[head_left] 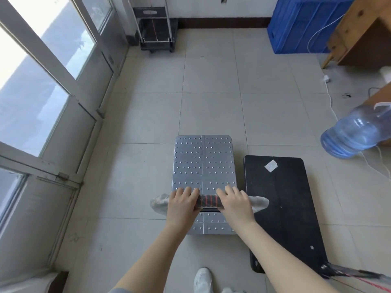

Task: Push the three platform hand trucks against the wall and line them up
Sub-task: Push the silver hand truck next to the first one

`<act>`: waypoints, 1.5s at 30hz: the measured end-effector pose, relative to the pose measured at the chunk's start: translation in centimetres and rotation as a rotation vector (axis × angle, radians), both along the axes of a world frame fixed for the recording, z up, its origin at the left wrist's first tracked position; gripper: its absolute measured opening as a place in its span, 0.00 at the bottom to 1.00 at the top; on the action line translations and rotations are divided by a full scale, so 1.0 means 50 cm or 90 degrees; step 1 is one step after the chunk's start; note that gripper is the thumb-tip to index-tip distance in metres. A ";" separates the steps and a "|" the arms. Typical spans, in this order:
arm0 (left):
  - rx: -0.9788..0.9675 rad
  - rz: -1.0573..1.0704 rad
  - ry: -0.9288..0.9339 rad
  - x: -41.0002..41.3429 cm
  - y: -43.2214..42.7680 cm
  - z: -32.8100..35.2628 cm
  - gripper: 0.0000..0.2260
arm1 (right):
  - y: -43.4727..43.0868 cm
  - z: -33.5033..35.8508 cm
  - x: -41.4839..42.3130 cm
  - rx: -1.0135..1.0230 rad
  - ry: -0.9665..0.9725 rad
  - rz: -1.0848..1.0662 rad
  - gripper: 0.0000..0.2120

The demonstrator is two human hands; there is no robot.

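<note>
A single wide-angle view from the head faces forward and steeply down onto the floor (pixel 211 115), reaching the far wall (pixel 222 6) at top.

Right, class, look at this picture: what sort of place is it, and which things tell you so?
Probably a storeroom or service entrance: a silver hand truck and a black hand truck stand on the tiled floor, with blue plastic crates and a large water jug nearby.

My left hand (pixel 182 205) and right hand (pixel 236 205) are bare; a grey-blue sleeve (pixel 119 290) edges my left arm, and I wear a white sneaker (pixel 203 280).
</note>
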State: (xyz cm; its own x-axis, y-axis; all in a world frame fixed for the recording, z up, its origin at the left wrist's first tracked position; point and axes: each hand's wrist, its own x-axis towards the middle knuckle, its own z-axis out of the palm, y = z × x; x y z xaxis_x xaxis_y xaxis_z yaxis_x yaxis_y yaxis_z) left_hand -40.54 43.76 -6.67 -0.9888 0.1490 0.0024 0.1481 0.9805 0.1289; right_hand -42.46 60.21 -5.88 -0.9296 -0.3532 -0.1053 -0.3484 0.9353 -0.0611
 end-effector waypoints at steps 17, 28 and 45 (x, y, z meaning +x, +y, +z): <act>0.010 0.023 0.015 -0.508 -0.069 -0.003 0.25 | -0.057 -0.013 -0.515 -0.049 0.056 0.048 0.27; 0.010 0.037 -0.019 -0.866 -0.111 0.002 0.22 | -0.106 -0.010 -0.867 -0.034 0.051 0.032 0.27; 0.007 -0.003 0.017 -1.464 -0.157 -0.021 0.19 | -0.143 -0.026 -1.465 -0.022 0.110 0.038 0.30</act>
